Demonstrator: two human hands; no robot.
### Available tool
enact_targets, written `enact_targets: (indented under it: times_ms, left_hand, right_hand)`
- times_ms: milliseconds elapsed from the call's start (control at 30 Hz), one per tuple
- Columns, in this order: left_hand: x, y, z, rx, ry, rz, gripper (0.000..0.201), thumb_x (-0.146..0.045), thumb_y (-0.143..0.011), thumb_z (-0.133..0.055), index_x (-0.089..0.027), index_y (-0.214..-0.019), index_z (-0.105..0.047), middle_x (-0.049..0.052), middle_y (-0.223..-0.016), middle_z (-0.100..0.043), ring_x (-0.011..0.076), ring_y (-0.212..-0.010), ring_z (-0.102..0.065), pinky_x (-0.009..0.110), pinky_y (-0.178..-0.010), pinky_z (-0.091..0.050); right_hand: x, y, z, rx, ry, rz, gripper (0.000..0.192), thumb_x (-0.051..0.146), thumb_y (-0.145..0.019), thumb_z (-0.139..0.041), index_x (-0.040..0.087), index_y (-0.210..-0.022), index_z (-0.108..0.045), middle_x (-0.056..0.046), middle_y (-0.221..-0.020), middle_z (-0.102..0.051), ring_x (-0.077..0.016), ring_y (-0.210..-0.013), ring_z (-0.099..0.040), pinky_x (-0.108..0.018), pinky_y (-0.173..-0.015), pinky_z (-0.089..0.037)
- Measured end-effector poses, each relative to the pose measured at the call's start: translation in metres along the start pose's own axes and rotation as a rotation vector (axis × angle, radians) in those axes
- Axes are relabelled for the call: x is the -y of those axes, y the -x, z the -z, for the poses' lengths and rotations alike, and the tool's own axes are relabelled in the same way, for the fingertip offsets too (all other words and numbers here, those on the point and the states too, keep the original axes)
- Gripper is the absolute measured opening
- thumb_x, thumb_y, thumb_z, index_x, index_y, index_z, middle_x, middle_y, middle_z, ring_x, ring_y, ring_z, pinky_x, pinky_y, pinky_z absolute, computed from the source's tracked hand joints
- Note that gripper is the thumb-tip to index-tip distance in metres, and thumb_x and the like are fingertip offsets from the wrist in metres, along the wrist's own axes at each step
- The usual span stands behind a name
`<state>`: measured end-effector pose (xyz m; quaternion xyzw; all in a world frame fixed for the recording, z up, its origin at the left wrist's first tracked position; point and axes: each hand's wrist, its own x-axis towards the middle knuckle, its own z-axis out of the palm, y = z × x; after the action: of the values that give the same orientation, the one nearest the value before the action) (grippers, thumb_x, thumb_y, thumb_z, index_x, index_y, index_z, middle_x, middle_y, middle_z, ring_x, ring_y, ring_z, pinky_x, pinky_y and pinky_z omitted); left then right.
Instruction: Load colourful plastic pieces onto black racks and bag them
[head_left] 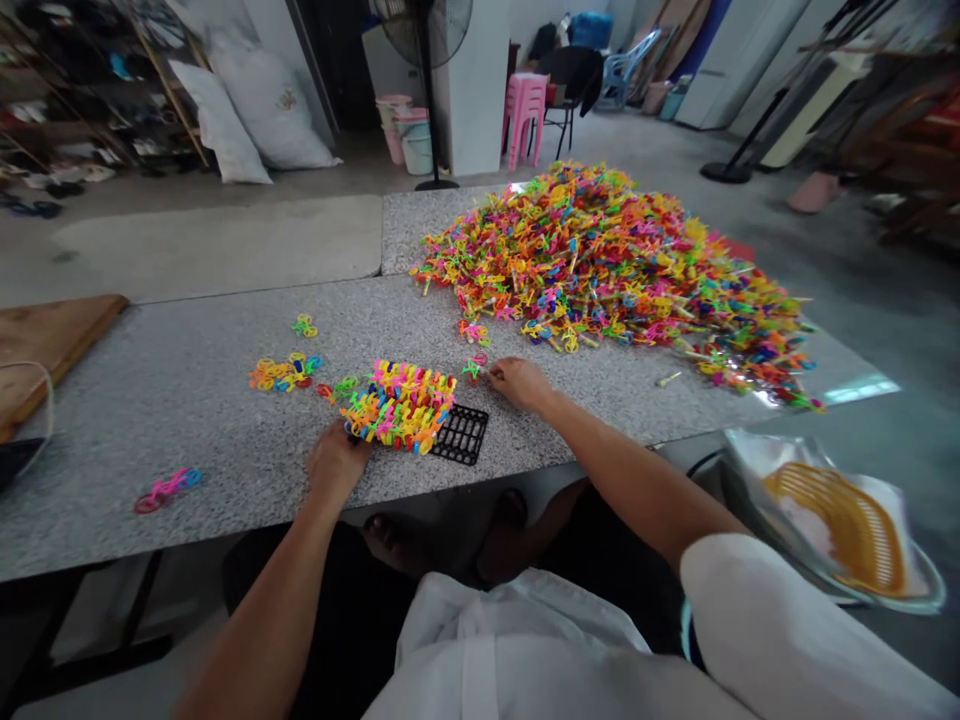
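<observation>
On the stone-topped table lies a black plastic grid rack (466, 436), its right end bare. Rows of small bright plastic pieces (405, 405) in yellow, pink, green, red and blue stand packed over the rest of it. My left hand (337, 462) is closed at the rack's near left corner, its fingertips partly hidden by the pieces. Just beyond the rack's right end, my right hand (519, 383) pinches a small plastic toy piece (474, 367) with green and pink loops. Its exact kind is too small to make out.
A large heap of similar pieces (600, 260) covers the table's far right. Loose pieces lie left, including a small cluster (285, 373) and a pink-and-blue one (169, 490). A wooden board (60, 345) sits at far left. A yellow basket (844, 525) stands low at right.
</observation>
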<state>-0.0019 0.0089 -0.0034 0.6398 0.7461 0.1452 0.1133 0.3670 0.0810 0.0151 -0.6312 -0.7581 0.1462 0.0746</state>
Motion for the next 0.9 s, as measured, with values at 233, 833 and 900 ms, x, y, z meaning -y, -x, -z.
enact_targets:
  times_ms: [233,833,900]
  left_hand:
    - [0.000,0.001,0.000,0.005,-0.011,0.000,0.035,-0.044,-0.096,-0.062,-0.022,-0.120,-0.075,0.015,-0.122,-0.080,0.0401,-0.125,-0.071,0.047,-0.099,-0.058]
    - [-0.005,0.005,-0.002,-0.004,-0.036,-0.001,0.029,-0.040,-0.096,-0.063,-0.020,-0.113,-0.076,0.014,-0.118,-0.078,0.0344,-0.121,-0.071,0.040,-0.097,-0.056]
    - [-0.005,0.006,-0.001,0.003,-0.031,0.008,0.030,-0.041,-0.095,-0.064,-0.020,-0.112,-0.076,0.014,-0.117,-0.078,0.0344,-0.120,-0.071,0.040,-0.096,-0.056]
  right_hand:
    - [0.014,0.052,-0.018,-0.167,-0.377,-0.137,0.020,0.032,-0.101,-0.062,0.018,-0.107,-0.074,-0.006,-0.094,-0.078,-0.0181,-0.086,-0.069,-0.027,-0.080,-0.047]
    - [0.095,0.096,-0.039,0.111,-0.919,-0.269,0.012,0.031,-0.097,-0.066,0.023,-0.089,-0.069,0.002,-0.061,-0.068,-0.0152,-0.049,-0.061,-0.024,-0.050,-0.044]
    - [0.105,0.098,-0.042,0.115,-0.751,-0.256,0.012,0.027,-0.099,-0.065,0.022,-0.090,-0.072,0.000,-0.067,-0.073,-0.0170,-0.058,-0.067,-0.025,-0.057,-0.047]
